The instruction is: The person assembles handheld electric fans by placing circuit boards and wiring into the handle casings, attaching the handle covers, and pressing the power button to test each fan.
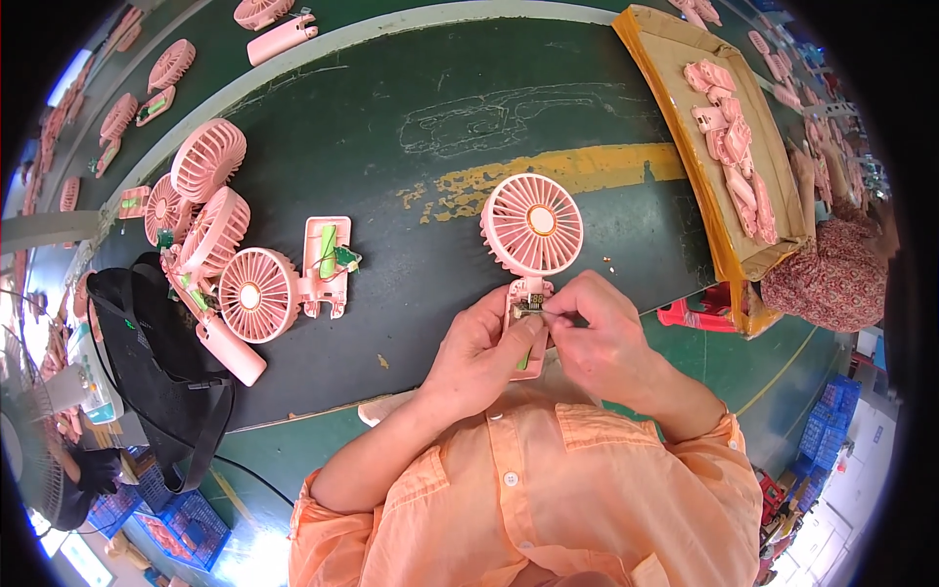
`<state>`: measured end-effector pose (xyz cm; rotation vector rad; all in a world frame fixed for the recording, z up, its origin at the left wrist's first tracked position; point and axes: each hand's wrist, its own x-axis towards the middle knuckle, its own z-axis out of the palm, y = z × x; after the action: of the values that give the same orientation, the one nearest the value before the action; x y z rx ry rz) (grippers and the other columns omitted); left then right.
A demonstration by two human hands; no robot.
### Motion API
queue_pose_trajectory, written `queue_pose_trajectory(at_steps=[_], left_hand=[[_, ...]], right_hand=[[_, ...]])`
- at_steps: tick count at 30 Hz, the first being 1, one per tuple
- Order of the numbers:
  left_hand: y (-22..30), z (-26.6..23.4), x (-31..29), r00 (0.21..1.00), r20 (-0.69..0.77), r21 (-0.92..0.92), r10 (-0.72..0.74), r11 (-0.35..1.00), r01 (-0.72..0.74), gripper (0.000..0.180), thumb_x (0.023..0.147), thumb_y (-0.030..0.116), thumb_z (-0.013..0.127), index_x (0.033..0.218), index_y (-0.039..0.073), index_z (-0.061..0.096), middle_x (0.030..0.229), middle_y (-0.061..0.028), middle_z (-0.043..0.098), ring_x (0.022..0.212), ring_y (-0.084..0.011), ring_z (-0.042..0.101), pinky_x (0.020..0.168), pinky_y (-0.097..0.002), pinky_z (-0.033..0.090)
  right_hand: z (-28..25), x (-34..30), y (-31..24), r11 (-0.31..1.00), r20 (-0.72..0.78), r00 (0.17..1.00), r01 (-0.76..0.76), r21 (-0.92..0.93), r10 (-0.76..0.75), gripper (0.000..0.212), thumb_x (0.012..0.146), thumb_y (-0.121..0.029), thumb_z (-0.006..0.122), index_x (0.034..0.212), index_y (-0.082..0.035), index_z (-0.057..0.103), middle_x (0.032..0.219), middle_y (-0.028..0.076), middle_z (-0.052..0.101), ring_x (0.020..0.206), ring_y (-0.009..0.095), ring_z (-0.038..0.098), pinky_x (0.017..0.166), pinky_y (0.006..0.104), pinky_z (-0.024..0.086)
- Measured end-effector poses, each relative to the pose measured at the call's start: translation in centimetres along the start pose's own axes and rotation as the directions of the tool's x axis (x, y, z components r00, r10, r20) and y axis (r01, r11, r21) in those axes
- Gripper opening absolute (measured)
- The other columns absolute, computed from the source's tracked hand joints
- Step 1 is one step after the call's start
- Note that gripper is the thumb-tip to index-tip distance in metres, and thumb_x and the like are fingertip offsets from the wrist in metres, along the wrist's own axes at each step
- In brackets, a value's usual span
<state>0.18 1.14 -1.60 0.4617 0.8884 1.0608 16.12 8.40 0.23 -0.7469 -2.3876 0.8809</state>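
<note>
A pink handheld fan [504, 235] lies in front of me, its round grille pointing away and its handle toward my body. The handle casing is open, and a small circuit board [534, 302] with a digit display shows near the neck. Part of a green battery [523, 361] is visible below it. My left hand [469, 360] is closed around the handle, thumb beside the board. At the board's right edge, my right hand [608, 340] pinches with thumb and forefinger; what they hold is too small to make out.
Left of me, several pink fans [259, 293] lie in a cluster beside an open handle shell [327, 266] and a black bag [147, 338]. A cardboard tray [685, 127] with pink casing parts stands at the right. Blue crates [186, 528] sit on the floor.
</note>
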Motion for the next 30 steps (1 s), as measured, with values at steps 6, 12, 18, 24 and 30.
queue_pose_trajectory(at_steps=[6,12,18,24,30], left_hand=[[-0.7,0.3,0.2,0.996,-0.083,0.071,0.035,0.997,-0.029,0.021,0.103,0.012,0.044,0.117,0.003,0.055,0.073,0.0026,0.054,0.062,-0.0033,0.045,0.057,-0.0196,0.041],[-0.7,0.5,0.1,0.982,-0.183,0.222,0.049,0.975,-0.007,0.020,0.102,0.015,0.047,0.111,0.001,0.059,0.075,0.0016,0.060,0.067,-0.0043,0.051,0.060,-0.0226,0.044],[-0.3,-0.2,0.4,0.991,-0.133,0.150,0.032,0.989,-0.012,0.020,0.102,0.010,0.046,0.116,0.000,0.056,0.087,-0.0007,0.062,0.075,-0.0056,0.055,0.069,-0.0234,0.049],[-0.4,-1.2,0.2,0.999,0.036,-0.015,0.011,1.000,-0.010,0.022,0.101,0.005,0.046,0.121,0.000,0.052,0.100,-0.0023,0.063,0.084,-0.0056,0.059,0.073,-0.0221,0.050],[-1.2,-1.5,0.3,0.998,0.000,-0.001,0.055,0.998,-0.055,0.023,0.100,0.003,0.047,0.122,-0.001,0.052,0.103,-0.0038,0.063,0.085,-0.0073,0.061,0.073,-0.0240,0.052]], right_hand=[[-0.2,0.0,0.2,1.000,0.025,1.000,-0.015,0.020,0.015,0.013,0.072,0.012,0.058,0.079,0.002,0.053,0.078,0.011,0.051,0.067,0.027,0.053,0.058,0.0372,0.046],[0.3,-0.1,0.7,0.997,0.030,0.999,-0.045,0.069,0.043,0.013,0.071,0.011,0.060,0.077,0.002,0.052,0.079,0.012,0.050,0.068,0.027,0.053,0.058,0.0388,0.046],[0.4,0.4,1.9,0.989,0.018,0.989,0.149,0.010,-0.149,0.015,0.068,0.010,0.066,0.064,0.002,0.053,0.079,0.009,0.051,0.067,0.023,0.055,0.055,0.0344,0.047],[0.6,0.6,2.1,0.987,-0.001,0.988,0.157,0.040,-0.157,0.014,0.067,0.009,0.067,0.062,0.002,0.056,0.080,0.009,0.053,0.069,0.021,0.057,0.055,0.0328,0.048],[0.4,1.6,1.8,0.980,0.043,0.979,0.196,0.040,-0.197,0.015,0.071,0.010,0.064,0.062,0.003,0.055,0.080,0.010,0.053,0.069,0.022,0.057,0.056,0.0333,0.050]])
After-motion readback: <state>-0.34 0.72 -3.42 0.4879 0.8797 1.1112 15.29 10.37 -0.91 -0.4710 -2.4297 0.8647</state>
